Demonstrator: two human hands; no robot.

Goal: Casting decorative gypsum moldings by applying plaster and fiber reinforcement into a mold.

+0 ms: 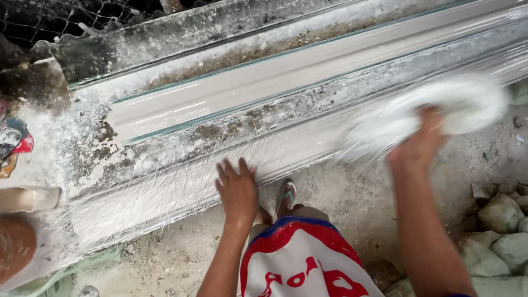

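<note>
Work surface: long grey plaster-caked casting bench running lower left to upper right, wet and crusted w/ white residue. On it a long pale glass-edged mould strip w/ smooth grey fill; nearer me, a long white plaster cornice length laced w/ fine fibre strands lies along the bench's front edge. Floor below is dusty bare concrete; wire mesh at top left, dark behind.

Hard to read: at far left edge I see a red-and-dark printed object and a brownish rounded form, both cut off, can't ID. Pale lumpy sacks or rubble at lower right, partly out of frame.

Left hand: flat, fingers spread narrow, palm pressed on the cornice's front edge. Right hand: closed round a white fibrous wad, badly motion-blurred, touching the cornice further right. Wad's exact shape not discernible.

Below: my red-white-blue shorts and one green-strapped sandal on the floor.

Containers: none I can make out w/ certainty.
</note>
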